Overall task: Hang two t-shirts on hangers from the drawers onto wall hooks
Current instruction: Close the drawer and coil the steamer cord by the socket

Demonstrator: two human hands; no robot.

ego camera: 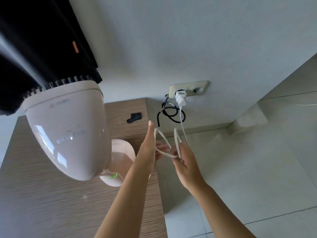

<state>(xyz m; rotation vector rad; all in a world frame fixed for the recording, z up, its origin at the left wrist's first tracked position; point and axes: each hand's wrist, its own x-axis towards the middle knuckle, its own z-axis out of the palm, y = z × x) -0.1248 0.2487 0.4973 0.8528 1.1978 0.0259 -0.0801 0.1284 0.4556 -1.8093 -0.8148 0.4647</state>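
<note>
A black garment [42, 40] with a small orange tag hangs against the wall at the upper left; no hanger or hook shows. My left hand [149, 145] is held edge-on over the right edge of the wooden drawer unit [51, 203], thumb up and fingers fairly straight. Loops of a white cable [164, 141] lie over it. My right hand [186, 162] pinches those loops just to the right. The cable runs up to a white plug [181, 98] in the wall socket [188, 90].
A large white appliance head [68, 131] with a bristled rim stands on its base [118, 160], which shows a green light, on the drawer top. A small black item [134, 117] lies near the wall. A black cable [171, 114] dangles below the socket. The tiled floor [257, 169] is on the right.
</note>
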